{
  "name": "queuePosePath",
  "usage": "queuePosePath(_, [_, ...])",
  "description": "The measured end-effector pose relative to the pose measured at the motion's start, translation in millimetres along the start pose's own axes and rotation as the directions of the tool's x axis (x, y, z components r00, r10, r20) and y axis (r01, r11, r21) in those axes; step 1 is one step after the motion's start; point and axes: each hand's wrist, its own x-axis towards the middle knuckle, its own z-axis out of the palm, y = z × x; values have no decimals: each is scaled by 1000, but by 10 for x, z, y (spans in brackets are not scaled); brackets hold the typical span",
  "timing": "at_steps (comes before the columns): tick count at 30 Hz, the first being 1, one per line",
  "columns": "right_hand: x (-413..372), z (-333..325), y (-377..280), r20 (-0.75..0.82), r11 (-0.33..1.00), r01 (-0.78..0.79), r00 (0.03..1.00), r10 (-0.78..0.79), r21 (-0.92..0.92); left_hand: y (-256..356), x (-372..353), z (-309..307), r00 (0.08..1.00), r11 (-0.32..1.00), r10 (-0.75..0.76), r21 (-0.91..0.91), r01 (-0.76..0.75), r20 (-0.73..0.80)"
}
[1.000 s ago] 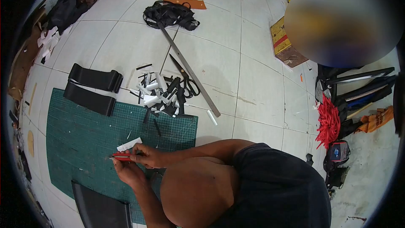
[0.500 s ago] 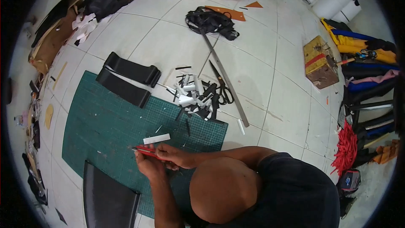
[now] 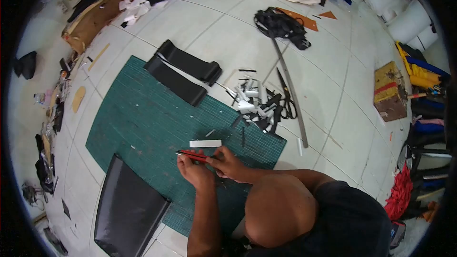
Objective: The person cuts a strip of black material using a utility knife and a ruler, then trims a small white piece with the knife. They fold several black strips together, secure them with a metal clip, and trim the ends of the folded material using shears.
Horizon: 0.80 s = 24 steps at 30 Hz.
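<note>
A red utility knife (image 3: 194, 155) lies across the fingers of my left hand (image 3: 196, 170), its metal tip pointing left. At the knife's other end, the fingers of my right hand (image 3: 227, 164) pinch it. Both hands are over the green cutting mat (image 3: 138, 114). Just beyond them a white strip (image 3: 205, 143) rests on the mat. A black sheet piece (image 3: 128, 204) lies at the mat's near left edge. Two black strips (image 3: 185, 74), partly rolled, sit on the far edge. How far the blade extends is too small to tell.
Black and white offcuts (image 3: 257, 102) are heaped at the mat's far right corner. Scissors (image 3: 287, 100) and a long metal ruler (image 3: 290, 90) lie beside them. Further off are a black bundle (image 3: 283, 26) and a worn yellow box (image 3: 390, 90) on the tiled floor.
The camera view has turned, so the floor and mat appear further right. Both hands still hold the knife, with my right hand now nearer its rear end.
</note>
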Motion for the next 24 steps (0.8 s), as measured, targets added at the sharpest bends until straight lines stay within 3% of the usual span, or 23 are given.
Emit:
queuePosePath(3, [79, -78, 45, 67, 988, 34, 997, -45, 153, 33, -25, 69, 1000, 999, 14, -31, -14, -26])
queuePosePath(7, [107, -67, 30, 194, 983, 0, 980, -37, 186, 117, 11, 77, 997, 996, -22, -92, 16, -69])
queuePosePath(10, [83, -84, 28, 302, 949, -114, 953, 21, 293, 80, 77, 6, 996, 986, -89, -146, 84, -26])
queuePosePath(13, [35, 19, -53, 312, 939, -194, 945, 101, 285, 65, 71, -28, 993, 984, -121, -130, 119, -9])
queuePosePath(14, [17, 67, -100, 246, 941, -207, 959, 141, 268, 41, 78, -26, 993, 984, -114, -140, 108, -30])
queuePosePath(20, [94, 29, 133, 216, 991, -10, 976, -20, 134, -75, 31, 52, 993, 992, -71, -110, 61, -90])
queuePosePath(24, [97, -18, 170, 185, 998, -14, 983, 1, 68, -22, 28, 79, 989, 988, -97, -134, 82, -110])
